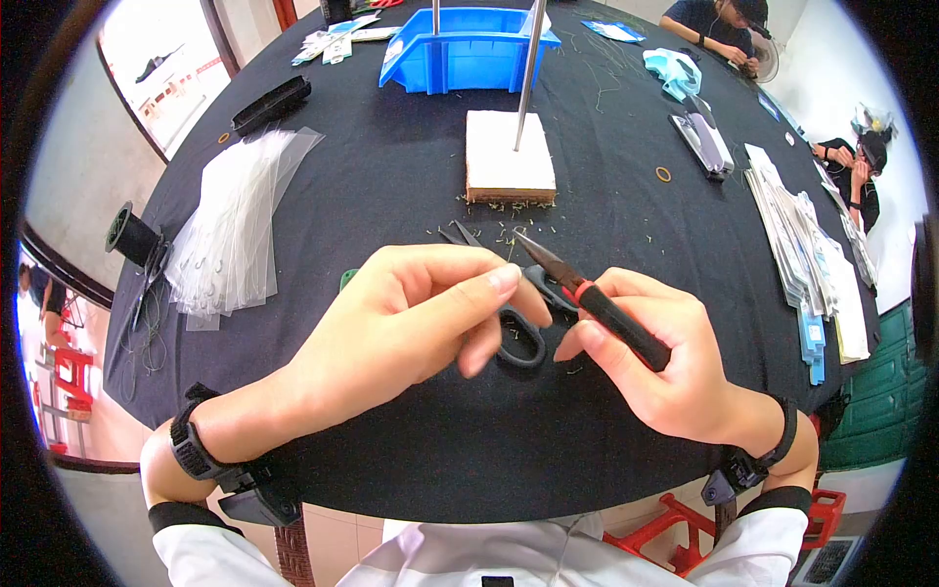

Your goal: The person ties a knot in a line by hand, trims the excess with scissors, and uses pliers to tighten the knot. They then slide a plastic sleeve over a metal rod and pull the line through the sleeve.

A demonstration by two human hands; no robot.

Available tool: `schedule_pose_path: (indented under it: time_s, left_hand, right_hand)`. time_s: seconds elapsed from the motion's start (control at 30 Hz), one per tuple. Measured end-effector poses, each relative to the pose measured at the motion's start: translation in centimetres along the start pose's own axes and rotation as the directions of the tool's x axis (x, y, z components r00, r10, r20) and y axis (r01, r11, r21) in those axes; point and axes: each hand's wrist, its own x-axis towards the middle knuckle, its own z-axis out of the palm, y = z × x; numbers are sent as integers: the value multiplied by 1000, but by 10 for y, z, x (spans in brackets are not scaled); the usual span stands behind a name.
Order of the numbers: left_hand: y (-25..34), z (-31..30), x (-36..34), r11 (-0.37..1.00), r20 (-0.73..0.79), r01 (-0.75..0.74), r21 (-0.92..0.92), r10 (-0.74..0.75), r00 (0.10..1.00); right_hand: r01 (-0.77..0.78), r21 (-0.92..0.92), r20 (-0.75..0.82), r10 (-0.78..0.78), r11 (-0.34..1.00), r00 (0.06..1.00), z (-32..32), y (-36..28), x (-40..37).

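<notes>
My right hand (660, 357) grips a pair of long-nosed pliers (587, 293) with black and red handles, the thin jaws pointing up and left. My left hand (411, 318) hovers just left of them with thumb and forefinger pinched together; whether anything small is between the fingers cannot be made out. Black-handled scissors (518, 338) lie on the black cloth of the table (440, 440) beneath both hands, partly hidden by my fingers.
A wooden block (507, 157) with an upright metal rod (528, 73) stands ahead, a blue bin (469, 49) behind it. Clear plastic bags (235, 220) and a thread spool (132, 235) lie left. Packaged cards (807, 254) are stacked right. Other people sit far right.
</notes>
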Motion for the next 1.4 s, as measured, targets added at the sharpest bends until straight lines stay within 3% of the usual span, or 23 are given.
schedule_pose_path:
  time_s: [0.23, 0.43, 0.77, 1.07, 1.4]
  left_hand:
    - [-10, -3, 3, 996, 120, -85, -15, 86, 989]
    - [-11, -3, 1, 930, 25, -260, 259, 263, 964]
    - [-23, -3, 5, 872, -2, -311, 378, 337, 942]
    - [-13, 0, 0, 928, -33, -195, 318, 216, 976]
    - [-14, 1, -1, 932, -54, -181, 313, 207, 977]
  right_hand:
    - [17, -52, -3, -17, 999, 1000, -1, 0, 0]
    - [91, -139, -34, -96, 986, 995, -3, 6, 3]
    - [204, -460, -83, -271, 864, 959, -1, 13, 6]
    - [199, -555, -67, -282, 808, 957, -2, 16, 5]
    - [197, -528, -61, -268, 826, 961, -3, 15, 5]
